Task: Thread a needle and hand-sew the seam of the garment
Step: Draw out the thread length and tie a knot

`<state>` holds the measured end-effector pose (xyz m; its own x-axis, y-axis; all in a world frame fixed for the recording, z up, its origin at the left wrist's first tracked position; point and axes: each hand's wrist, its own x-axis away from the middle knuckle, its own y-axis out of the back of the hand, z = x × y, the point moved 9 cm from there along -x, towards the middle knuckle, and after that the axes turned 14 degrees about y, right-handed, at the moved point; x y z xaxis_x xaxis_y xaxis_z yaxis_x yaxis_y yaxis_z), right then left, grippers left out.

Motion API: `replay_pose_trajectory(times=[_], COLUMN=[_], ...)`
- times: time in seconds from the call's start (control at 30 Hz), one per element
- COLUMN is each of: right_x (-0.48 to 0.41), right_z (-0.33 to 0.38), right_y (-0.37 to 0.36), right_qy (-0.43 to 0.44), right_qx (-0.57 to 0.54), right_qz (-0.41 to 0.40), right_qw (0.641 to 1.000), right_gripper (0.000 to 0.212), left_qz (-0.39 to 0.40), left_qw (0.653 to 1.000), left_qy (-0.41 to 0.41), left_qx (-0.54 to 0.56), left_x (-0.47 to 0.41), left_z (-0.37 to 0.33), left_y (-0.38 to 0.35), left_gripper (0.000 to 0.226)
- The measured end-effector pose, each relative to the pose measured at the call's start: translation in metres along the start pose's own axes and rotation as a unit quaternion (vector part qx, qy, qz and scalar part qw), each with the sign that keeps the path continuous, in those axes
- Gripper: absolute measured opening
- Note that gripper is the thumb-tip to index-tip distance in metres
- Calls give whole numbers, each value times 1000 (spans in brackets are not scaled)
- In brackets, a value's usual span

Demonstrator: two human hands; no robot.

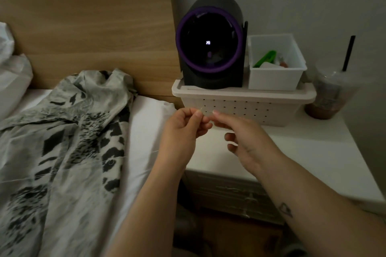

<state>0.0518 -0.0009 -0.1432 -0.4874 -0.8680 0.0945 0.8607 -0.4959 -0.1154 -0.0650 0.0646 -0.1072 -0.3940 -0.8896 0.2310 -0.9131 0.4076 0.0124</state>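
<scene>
A dim bedroom corner: a pale wooden headboard (83, 16) meets a grey wall. A bed (146, 131) with a white sheet fills the left. Spread over it, from its head end down, lies the crumpled grey-white garment (73, 131) with black blotchy print, and white pillows (12, 73) sit at the left edge. Beside the bed stands a white desk (313, 152). At its back edge is a white perforated plastic basket (250, 108), whose lid carries a black round device (211, 44) with a purple ring and a small white plastic bin (275, 81). A clear plastic cup (328, 98) of dark drink stands at the back right corner.

Both hands are raised in front of the basket, partly covering its wall. The left hand (181, 131) pinches a thin pale thread (62, 171), which trails left across the garment. The right hand (244, 137) has its thumb and forefinger pressed together against the left fingers (197, 115). What they hold is too small to tell, and no needle can be made out.
</scene>
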Motion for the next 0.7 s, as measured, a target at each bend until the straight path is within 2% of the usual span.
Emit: replay_pose_trajectory(times=[0.07, 0.23, 0.43, 0.57, 0.7], right_x=[2, 5, -1, -4, -9], right_z=[-3, -13, -13, -11, -8], right_y=[-8, -21, -27, -31, -29], right_qy=[-22, -80, -77, -73, -63], right_qx=[-43, -131, -179, -196, -219], right_qz=[-5, 0, 4, 24, 25], right_qw=[999, 988, 981, 978, 973], right_gripper=[35, 20, 15, 34, 21], left_qz=[1, 2, 17, 40, 44], left_qw=[1000, 999, 998, 997, 996], left_qy=[-4, -8, -3, 17, 33], left_qx=[-17, -39, -53, -60, -72], left_x=[2, 3, 2, 4, 5], left_z=[-1, -1, 0, 3, 5], left_y=[-2, -6, -8, -10, -8], left_gripper=[15, 15, 16, 16, 15])
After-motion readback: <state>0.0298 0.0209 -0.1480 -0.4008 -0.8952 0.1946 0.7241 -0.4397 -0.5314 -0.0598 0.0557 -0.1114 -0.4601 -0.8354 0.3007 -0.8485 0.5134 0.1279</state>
